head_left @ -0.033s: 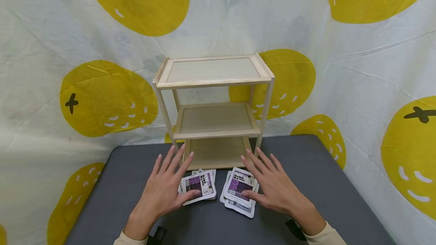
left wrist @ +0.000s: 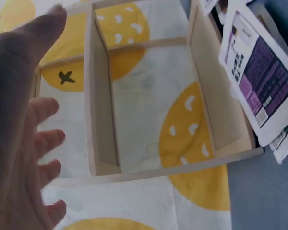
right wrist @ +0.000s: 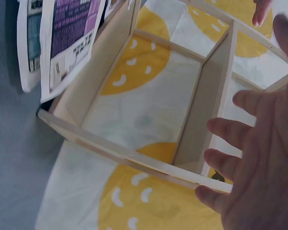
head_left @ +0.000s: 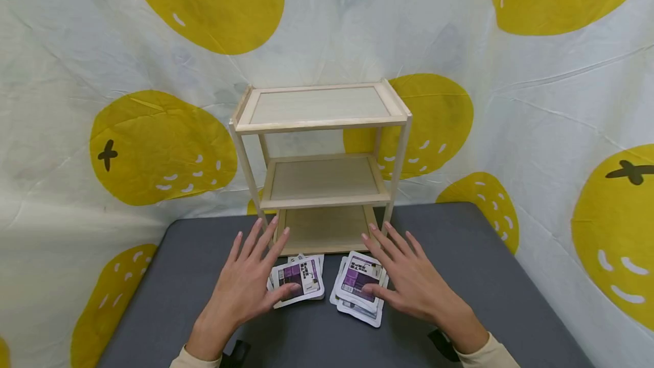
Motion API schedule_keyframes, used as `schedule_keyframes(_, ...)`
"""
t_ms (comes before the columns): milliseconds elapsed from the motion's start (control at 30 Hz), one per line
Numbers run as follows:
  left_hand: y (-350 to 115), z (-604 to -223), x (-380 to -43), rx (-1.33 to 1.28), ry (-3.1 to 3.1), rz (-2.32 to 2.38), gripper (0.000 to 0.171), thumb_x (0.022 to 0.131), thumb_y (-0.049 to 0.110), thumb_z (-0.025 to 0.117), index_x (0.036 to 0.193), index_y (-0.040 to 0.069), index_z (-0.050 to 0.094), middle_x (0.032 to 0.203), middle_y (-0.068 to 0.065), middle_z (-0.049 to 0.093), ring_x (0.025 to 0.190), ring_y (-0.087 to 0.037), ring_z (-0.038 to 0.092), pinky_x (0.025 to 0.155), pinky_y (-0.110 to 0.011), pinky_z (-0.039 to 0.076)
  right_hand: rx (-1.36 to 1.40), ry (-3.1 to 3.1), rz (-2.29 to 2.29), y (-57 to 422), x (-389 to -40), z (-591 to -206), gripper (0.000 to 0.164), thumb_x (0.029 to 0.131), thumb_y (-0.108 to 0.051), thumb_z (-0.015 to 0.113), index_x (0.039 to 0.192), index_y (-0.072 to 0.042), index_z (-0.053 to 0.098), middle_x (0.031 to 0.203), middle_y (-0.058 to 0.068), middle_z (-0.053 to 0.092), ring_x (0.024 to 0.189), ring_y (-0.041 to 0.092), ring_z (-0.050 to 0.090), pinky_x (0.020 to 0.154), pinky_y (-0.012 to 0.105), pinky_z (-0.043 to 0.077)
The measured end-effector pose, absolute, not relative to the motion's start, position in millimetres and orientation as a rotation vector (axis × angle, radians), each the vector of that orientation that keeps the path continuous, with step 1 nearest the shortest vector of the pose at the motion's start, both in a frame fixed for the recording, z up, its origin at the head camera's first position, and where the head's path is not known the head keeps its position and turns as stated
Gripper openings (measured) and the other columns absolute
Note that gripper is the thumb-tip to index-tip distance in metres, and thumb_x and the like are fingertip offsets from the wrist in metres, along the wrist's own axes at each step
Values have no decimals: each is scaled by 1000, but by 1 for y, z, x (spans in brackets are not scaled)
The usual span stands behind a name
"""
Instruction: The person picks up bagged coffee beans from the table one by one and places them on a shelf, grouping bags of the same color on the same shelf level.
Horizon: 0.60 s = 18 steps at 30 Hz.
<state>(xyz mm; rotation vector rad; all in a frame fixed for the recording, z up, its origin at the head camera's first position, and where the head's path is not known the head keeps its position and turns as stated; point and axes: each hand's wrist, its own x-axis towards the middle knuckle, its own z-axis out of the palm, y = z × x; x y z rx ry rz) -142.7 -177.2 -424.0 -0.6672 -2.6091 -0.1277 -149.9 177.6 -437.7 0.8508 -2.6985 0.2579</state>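
My left hand (head_left: 240,291) hovers with fingers spread beside and partly over the left pile of flat, white-edged packets (head_left: 309,280) with purple-and-white labels. Its thumb overlaps the top packet in the head view. On the other side, my right hand (head_left: 419,288) is spread the same way at the right pile of similar packets (head_left: 357,268), its thumb across the label in this view. Nothing is held in either hand. Both wrist views show straight, parted fingers, with the left hand (left wrist: 14,124) and right hand (right wrist: 264,153) in front of the shelf.
A pale wooden three-tier shelf (head_left: 322,127) stands behind the packets on a dark grey table (head_left: 485,277). Its lowest tier (head_left: 327,229) lies just beyond the piles. White cloth (head_left: 327,27) with yellow fruit shapes hangs behind and at the sides.
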Motion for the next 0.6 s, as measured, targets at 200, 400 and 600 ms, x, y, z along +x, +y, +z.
schedule_keyframes(200, -187, -416, -150, -624, -2368, -598, 57, 95, 36, 71, 143, 8, 56, 140, -11, 56, 125, -30, 55, 96, -52, 50, 869, -2662, 445, 182, -147, -432, 71, 93, -45, 71, 152, -13, 48, 152, 6, 51, 139, 29, 49, 109, 55, 42)
schedule_keyframes(400, -202, -405, -177, -452, -2170, -1145, 50, 90, 2, 75, 137, 4, 58, 127, -10, 60, 113, -24, 59, 89, -24, 51, 886, -2668, 728, 185, -148, -427, 56, 94, -37, 74, 144, -18, 57, 141, -1, 61, 128, 22, 59, 101, 49, 51)
schedule_keyframes(600, -212, -393, -209, -379, -2201, -1488, 72, 95, 5, 70, 157, 17, 35, 153, -10, 44, 136, -31, 46, 108, -46, 43, 961, -2707, 955, 189, -153, -428, 51, 96, -36, 71, 142, -18, 58, 140, -3, 62, 127, 20, 60, 101, 49, 51)
